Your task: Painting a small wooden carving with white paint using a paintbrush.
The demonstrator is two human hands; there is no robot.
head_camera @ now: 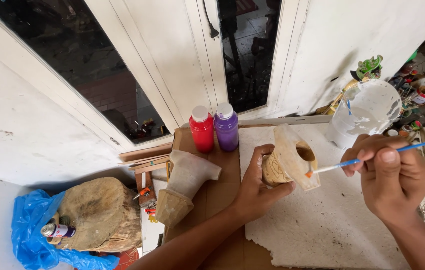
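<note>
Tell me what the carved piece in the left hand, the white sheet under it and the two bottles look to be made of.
The carved piece looks like pale bare wood: matte, with cut patterns on its side. The white sheet seems to be foam board, judging by its rough, crumbly edge. The red bottle and purple bottle look like glossy plastic with white caps, likely holding paint.

One camera sits on the person's head and looks steeply down and forward, close over both hands (322, 175). It faces a white door (172, 60) with glass panes; the floor spreads below. No second view shares the scene.
</note>
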